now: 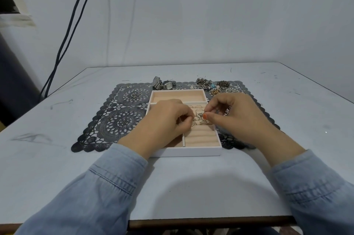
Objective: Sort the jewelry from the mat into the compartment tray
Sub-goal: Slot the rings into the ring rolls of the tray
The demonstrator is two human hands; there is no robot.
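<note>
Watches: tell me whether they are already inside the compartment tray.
No, the watches lie at the far edge of the mat, beyond the far wall of the tray, outside every compartment.

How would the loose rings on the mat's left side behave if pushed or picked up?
The rings are thin metal hoops, so probably stiff and light. Lying on the openwork mat, they would likely snag rather than roll. Being small, they may slip from a pinch.

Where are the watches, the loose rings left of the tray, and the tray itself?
watches (157, 83): head view, on the left watch's case.
loose rings (135, 95): head view, middle of the cluster.
compartment tray (191, 152): head view, white front wall.
</note>
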